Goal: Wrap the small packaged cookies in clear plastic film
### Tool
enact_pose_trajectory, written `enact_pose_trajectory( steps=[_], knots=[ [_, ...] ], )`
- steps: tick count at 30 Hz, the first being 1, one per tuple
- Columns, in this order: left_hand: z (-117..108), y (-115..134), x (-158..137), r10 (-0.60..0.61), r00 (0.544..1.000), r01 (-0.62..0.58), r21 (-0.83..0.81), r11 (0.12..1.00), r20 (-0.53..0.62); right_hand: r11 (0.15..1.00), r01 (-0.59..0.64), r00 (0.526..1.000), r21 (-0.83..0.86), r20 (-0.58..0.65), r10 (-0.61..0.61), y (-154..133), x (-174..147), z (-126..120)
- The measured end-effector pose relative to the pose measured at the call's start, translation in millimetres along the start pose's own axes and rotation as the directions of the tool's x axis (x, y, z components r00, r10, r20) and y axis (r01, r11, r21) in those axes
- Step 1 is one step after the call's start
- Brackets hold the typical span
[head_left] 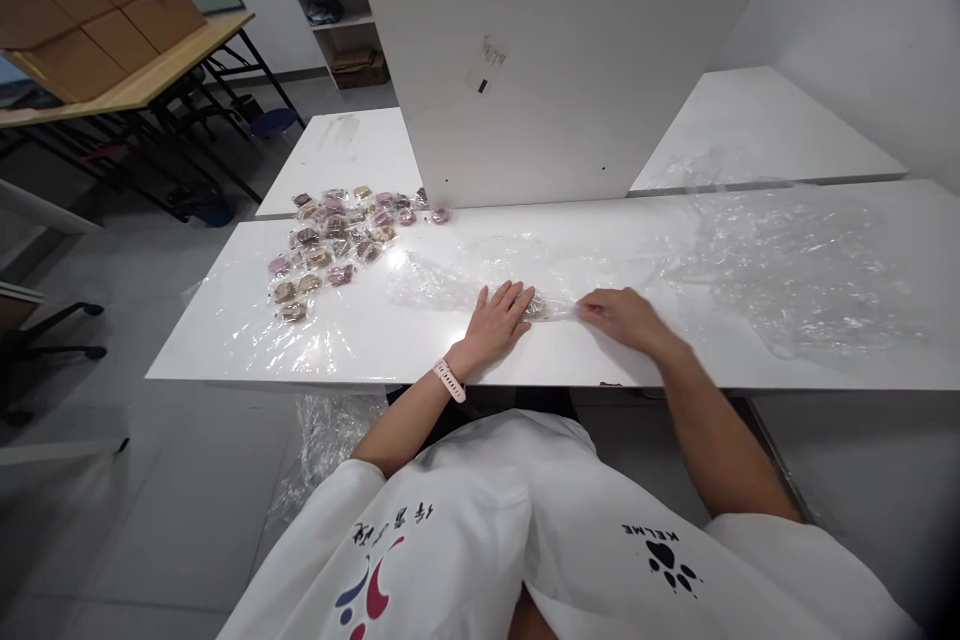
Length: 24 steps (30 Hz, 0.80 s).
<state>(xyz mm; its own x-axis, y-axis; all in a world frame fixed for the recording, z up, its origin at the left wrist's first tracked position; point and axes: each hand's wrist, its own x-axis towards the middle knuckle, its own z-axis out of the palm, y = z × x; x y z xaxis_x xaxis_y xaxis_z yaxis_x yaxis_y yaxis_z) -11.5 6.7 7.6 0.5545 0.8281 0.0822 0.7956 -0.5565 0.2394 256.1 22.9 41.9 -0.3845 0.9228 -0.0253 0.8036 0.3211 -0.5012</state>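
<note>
My left hand (495, 325) lies palm down near the table's front edge, fingers stretched out over crinkled clear plastic film (427, 282). Just beyond its fingertips, a small brownish lump (535, 306) shows through the plastic, partly covered by the hand; its kind is hard to make out. To the right, my right hand (622, 318) has its fingers closed on a gathered strip of the same film, drawn out between the two hands. Many small individually wrapped pieces (337, 230), brown, pink and yellowish, lie in a loose group at the left of the white table (217, 320).
A large heap of clear plastic (810, 270) covers the right side of the table. More plastic (330, 440) hangs below the front edge at left. An upright white panel (540, 60) stands behind. Cardboard boxes (97, 10) sit on a wooden table at far left.
</note>
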Motion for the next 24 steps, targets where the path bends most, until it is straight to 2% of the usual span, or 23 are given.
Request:
enact_pose_trajectory(
  steps=[2, 3, 5, 6, 7, 8, 9, 11, 13, 15, 17, 19, 21, 23, 24],
  knots=[
    [-2, 2, 1, -0.024, 1.0, 0.024, 0.006, 1.0, -0.008, 0.991, -0.099, 0.985, -0.089, -0.151, 0.085, 26, -18, -23],
    [-3, 3, 2, -0.037, 0.999, 0.037, 0.011, 0.999, -0.013, 0.976, -0.167, 0.956, -0.139, -0.265, 0.126, 38, -29, -33],
    [-4, 7, 3, -0.057, 0.998, 0.058, 0.022, 0.998, -0.023, 0.905, -0.369, 0.843, -0.211, -0.486, 0.23, 55, -56, -46],
    [-4, 9, 3, -0.064, 0.998, 0.065, 0.028, 0.997, -0.025, 0.853, -0.478, 0.779, -0.211, -0.55, 0.3, 59, -70, -47],
    [-4, 11, 3, -0.069, 0.997, 0.07, 0.035, 0.997, -0.025, 0.804, -0.565, 0.731, -0.187, -0.566, 0.382, 60, -83, -45],
    [-4, 13, 2, -0.074, 0.997, 0.075, 0.041, 0.996, -0.025, 0.767, -0.623, 0.704, -0.153, -0.536, 0.465, 58, -93, -39],
    [-3, 16, 1, -0.085, 0.996, 0.086, 0.048, 0.995, -0.029, 0.749, -0.653, 0.699, -0.117, -0.474, 0.536, 53, -99, -29],
    [0, 21, -2, -0.105, 0.993, 0.109, 0.072, 0.991, -0.056, 0.764, -0.644, 0.724, -0.028, -0.343, 0.598, 38, -100, -5],
    [5, 25, -5, -0.055, 0.995, 0.064, 0.104, 0.993, -0.086, 0.801, -0.592, 0.746, 0.084, -0.318, 0.585, 22, -83, 19],
    [8, 28, -9, 0.064, 0.995, -0.054, 0.127, 0.99, -0.079, 0.837, -0.496, 0.75, 0.229, -0.373, 0.547, 7, -53, 35],
    [10, 29, -11, 0.165, 0.985, -0.158, 0.129, 0.979, -0.047, 0.847, -0.339, 0.732, 0.409, -0.452, 0.51, -8, -20, 44],
    [10, 27, -11, 0.199, 0.979, -0.193, 0.116, 0.974, -0.041, 0.844, -0.114, 0.742, 0.523, -0.521, 0.422, -26, 8, 47],
    [9, 24, -9, 0.2, 0.979, -0.196, 0.087, 0.977, -0.04, 0.856, 0.101, 0.82, 0.506, -0.53, 0.216, -48, 26, 51],
    [8, 23, -5, 0.163, 0.987, -0.163, 0.039, 0.986, 0.009, 0.872, 0.248, 0.901, 0.422, -0.432, -0.047, -68, 34, 57],
    [7, 23, -5, 0.137, 0.99, -0.138, 0.013, 0.99, 0.043, 0.873, 0.291, 0.919, 0.39, -0.369, -0.142, -75, 35, 61]
  ],
)
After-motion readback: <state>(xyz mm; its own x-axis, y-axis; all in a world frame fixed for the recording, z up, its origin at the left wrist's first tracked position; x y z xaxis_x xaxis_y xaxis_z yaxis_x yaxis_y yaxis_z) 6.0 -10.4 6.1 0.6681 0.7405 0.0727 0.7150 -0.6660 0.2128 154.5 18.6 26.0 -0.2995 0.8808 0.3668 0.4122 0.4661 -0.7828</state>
